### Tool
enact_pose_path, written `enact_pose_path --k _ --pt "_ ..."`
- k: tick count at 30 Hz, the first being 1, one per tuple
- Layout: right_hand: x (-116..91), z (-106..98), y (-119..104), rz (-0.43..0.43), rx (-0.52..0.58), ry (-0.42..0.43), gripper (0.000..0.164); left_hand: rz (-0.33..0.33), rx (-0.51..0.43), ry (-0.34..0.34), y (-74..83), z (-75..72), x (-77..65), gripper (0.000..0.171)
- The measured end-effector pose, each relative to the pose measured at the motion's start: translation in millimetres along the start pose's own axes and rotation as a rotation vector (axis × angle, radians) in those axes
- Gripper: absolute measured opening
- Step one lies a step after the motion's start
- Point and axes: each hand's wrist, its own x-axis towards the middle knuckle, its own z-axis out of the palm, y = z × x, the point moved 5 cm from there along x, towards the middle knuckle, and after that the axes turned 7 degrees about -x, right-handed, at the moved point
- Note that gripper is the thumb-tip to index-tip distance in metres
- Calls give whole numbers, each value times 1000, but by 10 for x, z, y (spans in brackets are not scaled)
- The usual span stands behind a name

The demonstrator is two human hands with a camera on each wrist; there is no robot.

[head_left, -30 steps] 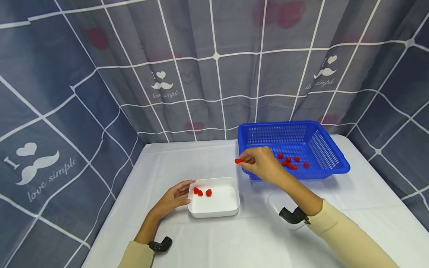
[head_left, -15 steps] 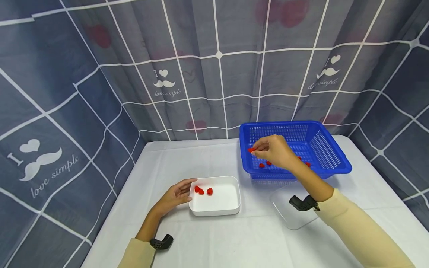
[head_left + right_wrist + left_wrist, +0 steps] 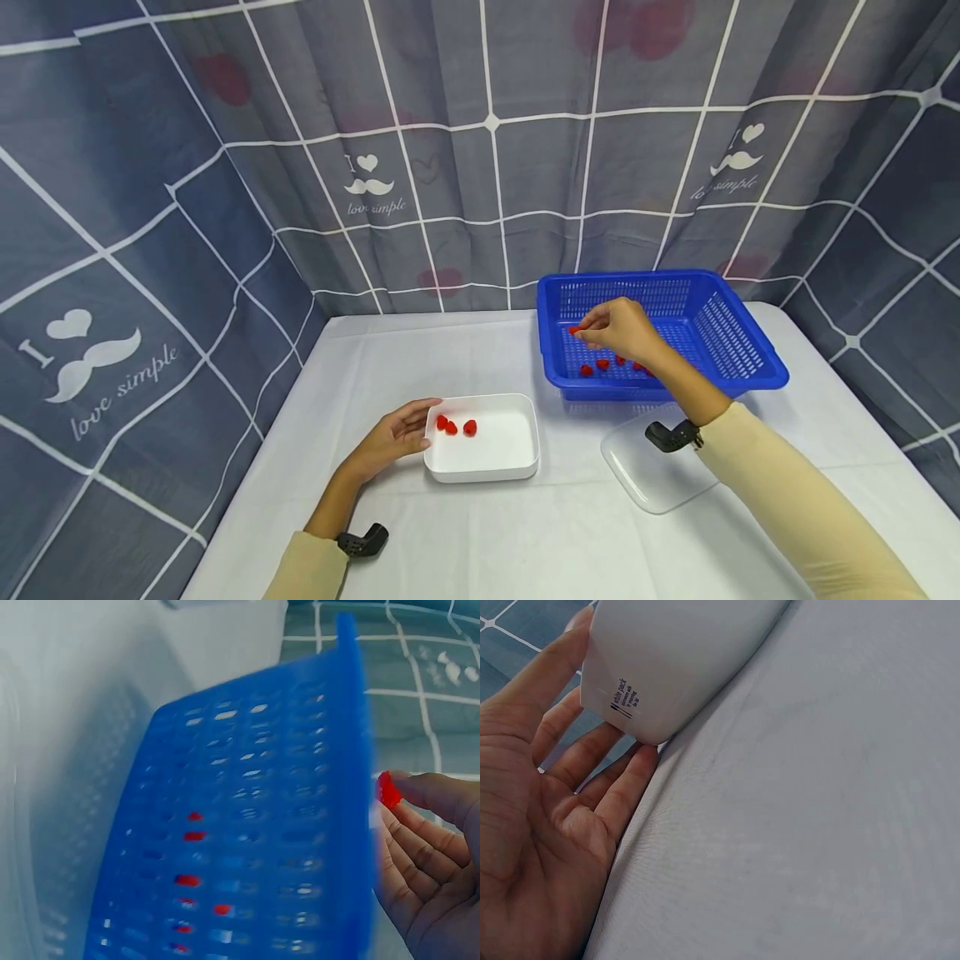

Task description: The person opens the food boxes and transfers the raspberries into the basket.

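Note:
Over the left part of the blue basket (image 3: 750, 375), my right hand (image 3: 626, 329) pinches a small red raspberry (image 3: 388, 790) between thumb and fingertips. Several more raspberries (image 3: 587, 370) lie on the basket floor, some hidden behind the hand and forearm. My left hand (image 3: 390, 442) holds the left end of a white plastic box (image 3: 498, 475). Its thumb and fingers (image 3: 634, 784) touch the box's wall and corner in the left wrist view. Inside the box, three raspberries (image 3: 469, 428) sit near its left side.
A clear plastic lid (image 3: 648, 475) lies on the white tablecloth (image 3: 570, 533) in front of the basket, partly under the right forearm. Grey checked curtains (image 3: 450, 183) hang behind the table and at both sides.
My right hand has moved right and back with the raspberry, from beside the basket's left edge to over its inside. My left hand stays at the white box.

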Motion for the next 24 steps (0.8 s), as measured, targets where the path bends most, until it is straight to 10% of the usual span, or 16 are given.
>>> enact_pose_path --k 24 --pt "395 282 498 104 -143 -97 13 -9 20 4 -54 -32 15 64"
